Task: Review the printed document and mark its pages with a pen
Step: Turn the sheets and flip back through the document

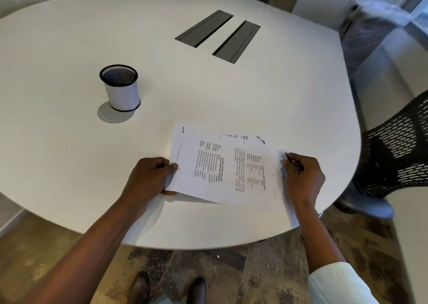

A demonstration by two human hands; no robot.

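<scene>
Document (229, 167) between hands, left hand (148, 178) gripping its edge, right hand (303, 174) clasping pen (292, 161)

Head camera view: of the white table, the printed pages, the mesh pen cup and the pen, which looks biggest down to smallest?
1. Table
2. Printed pages
3. Pen cup, though it sits farther from the camera
4. Pen, mostly hidden in the right hand

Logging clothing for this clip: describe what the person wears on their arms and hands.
The left hand and its forearm are bare, with no sleeve in view. The right hand is bare too; a pale, whitish sleeve is pushed up the right arm. No gloves, watch or rings can be seen.
</scene>
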